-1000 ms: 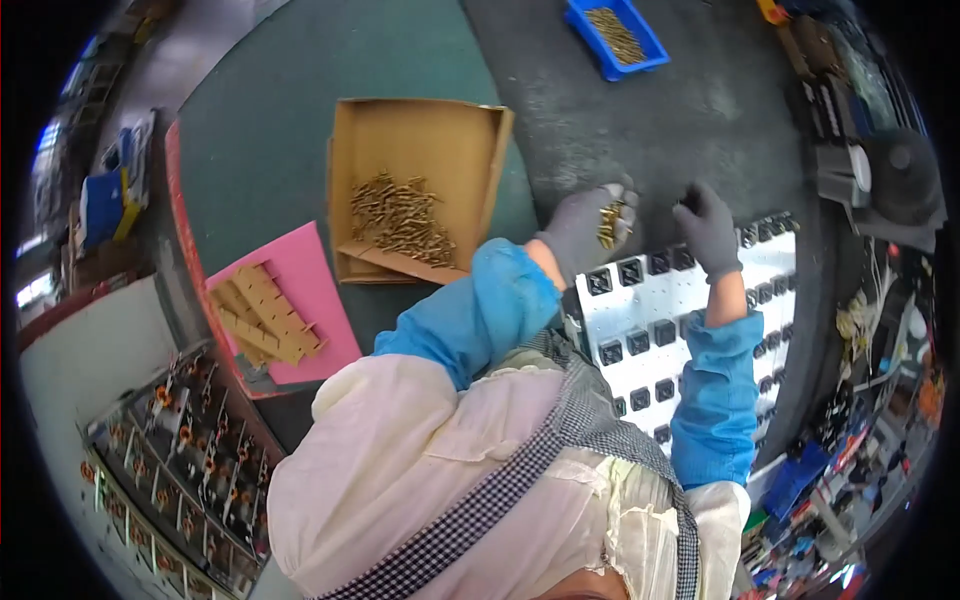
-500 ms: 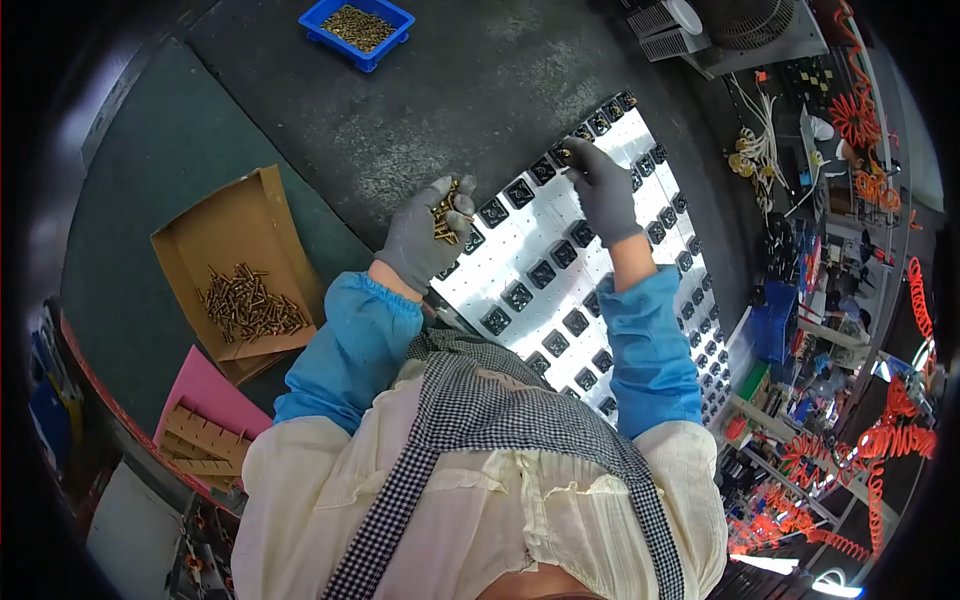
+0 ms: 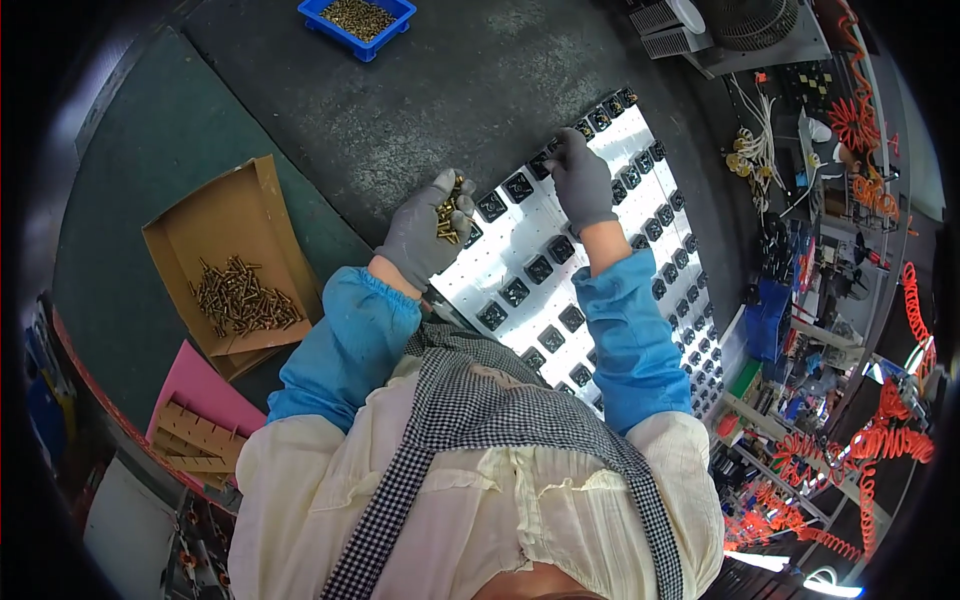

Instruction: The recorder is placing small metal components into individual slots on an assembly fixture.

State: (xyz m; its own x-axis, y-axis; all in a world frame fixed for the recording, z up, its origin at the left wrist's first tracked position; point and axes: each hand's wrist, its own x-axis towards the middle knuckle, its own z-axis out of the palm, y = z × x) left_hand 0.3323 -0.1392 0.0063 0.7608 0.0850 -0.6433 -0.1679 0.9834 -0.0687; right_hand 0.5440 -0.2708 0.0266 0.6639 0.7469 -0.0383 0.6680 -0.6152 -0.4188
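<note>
Gathered in my gloved left hand [image 3: 418, 232] is a bunch of brass-coloured screws [image 3: 449, 218], its fingers curled around them. The hand hovers at the left edge of a shiny metal panel [image 3: 522, 228] set with rows of black square pieces [image 3: 538, 269]. Over the panel's far row, my gloved right hand [image 3: 582, 185] has its fingers pressed together above one of the black squares. Whatever is between those fingertips is too small to make out. Several squares at the row's far end show brassy spots [image 3: 613, 105].
To the left, an open cardboard box [image 3: 268, 215] contains a heap of screws [image 3: 240, 296]. A blue bin [image 3: 405, 24] of small brassy parts stands at the far side. Pink sheet [image 3: 190, 385] and slotted cardboard [image 3: 200, 440] lie near left. A fan [image 3: 755, 22] sits far right.
My right hand has shifted left along the far row, to another black square, and its fingers have drawn together. The left hand stays about where it was, still with the screws.
</note>
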